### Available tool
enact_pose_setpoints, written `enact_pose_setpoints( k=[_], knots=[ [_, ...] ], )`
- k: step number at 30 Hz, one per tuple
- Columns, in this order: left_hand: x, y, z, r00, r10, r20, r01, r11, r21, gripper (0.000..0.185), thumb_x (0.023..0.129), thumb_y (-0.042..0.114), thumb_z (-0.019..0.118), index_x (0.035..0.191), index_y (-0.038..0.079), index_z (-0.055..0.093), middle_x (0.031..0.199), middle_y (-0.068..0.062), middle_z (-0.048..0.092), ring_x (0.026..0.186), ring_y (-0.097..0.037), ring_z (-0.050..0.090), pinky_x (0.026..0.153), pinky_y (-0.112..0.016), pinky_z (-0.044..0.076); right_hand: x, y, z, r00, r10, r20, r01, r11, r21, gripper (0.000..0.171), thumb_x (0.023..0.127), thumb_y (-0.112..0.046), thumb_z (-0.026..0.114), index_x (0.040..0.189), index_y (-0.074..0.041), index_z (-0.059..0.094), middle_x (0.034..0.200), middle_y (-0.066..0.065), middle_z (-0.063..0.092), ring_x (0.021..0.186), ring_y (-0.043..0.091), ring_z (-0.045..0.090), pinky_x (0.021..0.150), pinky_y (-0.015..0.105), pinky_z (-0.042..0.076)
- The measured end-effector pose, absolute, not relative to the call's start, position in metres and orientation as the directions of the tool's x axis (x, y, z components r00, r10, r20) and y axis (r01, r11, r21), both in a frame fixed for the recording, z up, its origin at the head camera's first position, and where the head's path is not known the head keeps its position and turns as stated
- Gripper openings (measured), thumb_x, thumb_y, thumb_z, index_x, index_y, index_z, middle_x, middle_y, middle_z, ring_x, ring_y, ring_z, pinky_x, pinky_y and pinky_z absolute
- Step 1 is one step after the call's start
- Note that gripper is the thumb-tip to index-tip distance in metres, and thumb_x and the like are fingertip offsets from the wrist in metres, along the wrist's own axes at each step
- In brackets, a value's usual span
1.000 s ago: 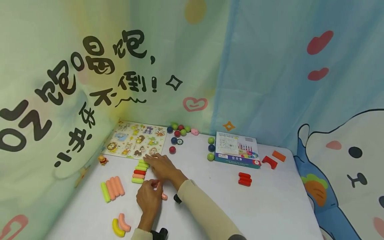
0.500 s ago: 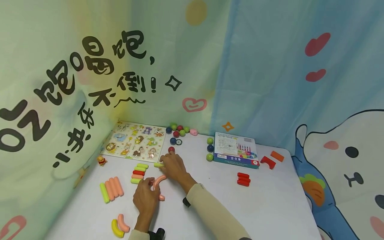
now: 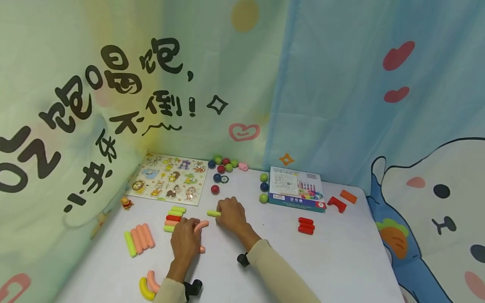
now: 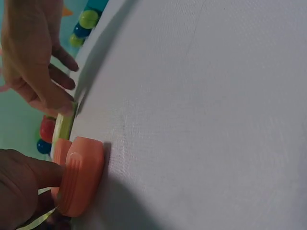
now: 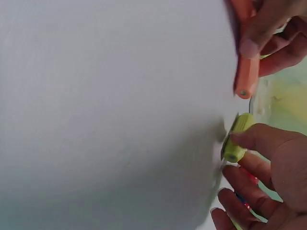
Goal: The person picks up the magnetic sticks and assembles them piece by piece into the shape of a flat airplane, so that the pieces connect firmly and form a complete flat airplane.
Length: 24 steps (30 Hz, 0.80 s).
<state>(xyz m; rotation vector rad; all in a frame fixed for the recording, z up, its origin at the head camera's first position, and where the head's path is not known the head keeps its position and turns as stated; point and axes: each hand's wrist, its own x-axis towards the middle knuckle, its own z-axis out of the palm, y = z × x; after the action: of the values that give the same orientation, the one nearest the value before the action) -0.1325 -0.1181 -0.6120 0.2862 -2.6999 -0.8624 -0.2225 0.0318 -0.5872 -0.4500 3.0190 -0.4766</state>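
Left hand pinched the curved orange piece against the table; right hand pinched a green stick just beside it (ends nearly meeting, I judged, for joining).

Most of the curved orange piece sits under the left hand at lower centre of the head view. Right hand covers one end of the green stick. Yellow curved piece is cut off by the bottom edge. Box print is too small to read.
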Motion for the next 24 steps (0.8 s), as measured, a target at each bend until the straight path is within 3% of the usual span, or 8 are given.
enact_pose_setpoints(
  k=[5,11,17,24],
  knots=[
    [-0.134,-0.12,-0.611,-0.945,-0.253,0.207,-0.1,0.826,0.555,0.041,0.091,0.047,0.081,0.109,0.01,0.081,0.088,-0.009,0.068,0.077,-0.025,0.065,0.061,-0.036,0.049,-0.218,0.032,-0.59,-0.943,-0.333,0.006,-0.311,0.873,-0.377,0.023,0.088,-0.023,0.087,0.11,-0.019,0.081,0.099,-0.002,0.069,0.092,0.014,0.057,0.078,0.031,0.051],
    [-0.136,-0.12,-0.612,-0.939,-0.269,0.216,-0.11,0.828,0.55,0.041,0.093,0.048,0.079,0.105,0.009,0.08,0.087,-0.009,0.067,0.07,-0.025,0.064,0.055,-0.035,0.047,-0.209,0.037,-0.59,-0.937,-0.348,-0.017,-0.309,0.852,-0.423,0.016,0.087,-0.012,0.087,0.101,-0.019,0.083,0.092,-0.004,0.065,0.087,0.011,0.056,0.078,0.029,0.051],
    [-0.134,-0.12,-0.611,-0.935,-0.276,0.222,-0.111,0.825,0.555,0.039,0.093,0.046,0.08,0.107,0.009,0.079,0.088,-0.01,0.065,0.074,-0.027,0.065,0.055,-0.037,0.048,-0.201,0.036,-0.59,-0.918,-0.397,-0.017,-0.349,0.827,-0.441,0.016,0.088,-0.02,0.088,0.104,-0.018,0.084,0.088,-0.006,0.064,0.082,0.008,0.053,0.076,0.027,0.049],
    [-0.13,-0.122,-0.611,-0.943,-0.278,0.182,-0.13,0.813,0.567,0.038,0.092,0.044,0.081,0.109,0.01,0.08,0.089,-0.009,0.065,0.079,-0.026,0.063,0.058,-0.038,0.048,-0.2,0.038,-0.593,-0.908,-0.417,-0.042,-0.36,0.827,-0.431,0.019,0.089,-0.026,0.087,0.107,-0.022,0.083,0.089,-0.008,0.065,0.086,0.008,0.053,0.076,0.026,0.048]
  ],
)
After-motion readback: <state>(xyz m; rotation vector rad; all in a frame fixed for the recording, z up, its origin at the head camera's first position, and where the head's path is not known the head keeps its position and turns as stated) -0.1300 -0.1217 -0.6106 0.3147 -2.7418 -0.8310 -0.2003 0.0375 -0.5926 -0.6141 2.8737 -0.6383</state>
